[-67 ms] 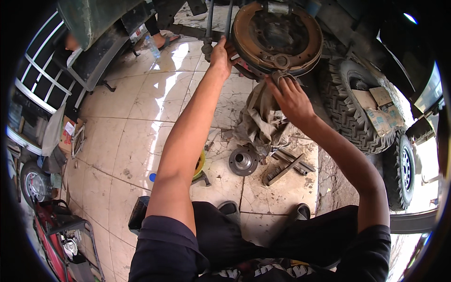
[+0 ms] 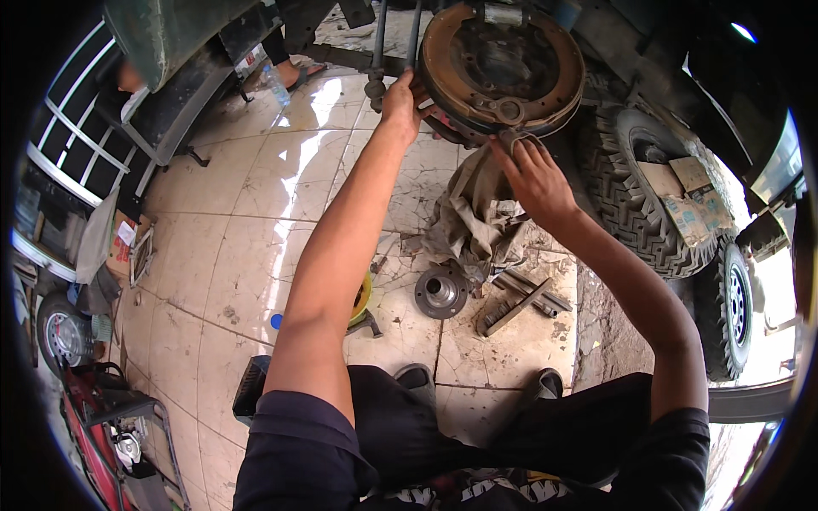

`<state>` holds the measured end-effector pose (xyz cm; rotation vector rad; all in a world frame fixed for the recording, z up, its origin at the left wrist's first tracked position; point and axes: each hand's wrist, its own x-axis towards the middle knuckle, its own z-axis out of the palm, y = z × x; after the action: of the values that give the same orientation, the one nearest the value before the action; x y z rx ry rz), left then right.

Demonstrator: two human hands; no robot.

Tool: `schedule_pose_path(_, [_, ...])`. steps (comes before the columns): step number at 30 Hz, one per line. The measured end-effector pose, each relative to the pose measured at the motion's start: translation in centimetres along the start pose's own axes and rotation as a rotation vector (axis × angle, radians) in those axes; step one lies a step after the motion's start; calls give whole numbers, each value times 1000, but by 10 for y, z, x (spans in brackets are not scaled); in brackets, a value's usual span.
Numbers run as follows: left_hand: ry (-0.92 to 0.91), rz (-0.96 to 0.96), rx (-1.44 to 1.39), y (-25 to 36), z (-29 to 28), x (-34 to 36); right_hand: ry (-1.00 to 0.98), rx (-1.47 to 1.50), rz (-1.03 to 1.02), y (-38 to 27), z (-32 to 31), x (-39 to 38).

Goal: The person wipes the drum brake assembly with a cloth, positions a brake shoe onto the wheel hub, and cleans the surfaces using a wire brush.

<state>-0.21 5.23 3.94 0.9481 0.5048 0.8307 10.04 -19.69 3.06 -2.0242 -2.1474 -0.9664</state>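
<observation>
A rusty round brake assembly [image 2: 545,68] with curved shoes hangs at top centre. My left hand [image 2: 400,109] grips its lower left edge, beside two vertical metal rods [image 2: 380,43], with fingertips partly hidden behind it. My right hand [image 2: 535,183] is at the bottom of the assembly, fingers curled over a small fitting and wire-like loop that I cannot make out clearly. Beneath the hands lies a crumpled beige cloth [image 2: 469,217]. On the tiles below are a flanged metal hub [image 2: 440,295] and crossed metal bars [image 2: 520,307]. A yellow round object [image 2: 365,289] is partly hidden by my left forearm.
A large treaded tyre [image 2: 622,196] with cardboard on it and a smaller wheel [image 2: 734,315] stand right. At left are a metal grille [image 2: 72,128], a small tyre [image 2: 60,332] and red machinery [image 2: 94,434]. Another person's sandalled foot [image 2: 302,75] is at upper left, near a plastic bottle [image 2: 277,85].
My right hand has shifted slightly to the right along the bottom of the brake assembly. My left hand has moved very little.
</observation>
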Motion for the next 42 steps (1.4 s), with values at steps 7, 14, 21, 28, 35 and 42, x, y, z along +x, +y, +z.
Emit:
schedule_pose_path(7, [21,-12,105,-13,1,-4,97,11,72,54,6,-33])
schedule_pose_path(14, [56,8,79,-26,10,-9,147,249,119,8,32,-11])
schedule_pose_path(21, [263,328,111,-41,26,-10,127,271,-47,20,18,-2])
schedule_pose_path(28, [276,369,121,-50,41,-9,165,-43,-17,113,23,-48])
schedule_pose_path(35, [218,301,76,-53,37,-11,148,-115,172,154,35,-43])
schedule_pose_path(42, [256,448,137,-57,27,1,282,-65,195,165,43,-23])
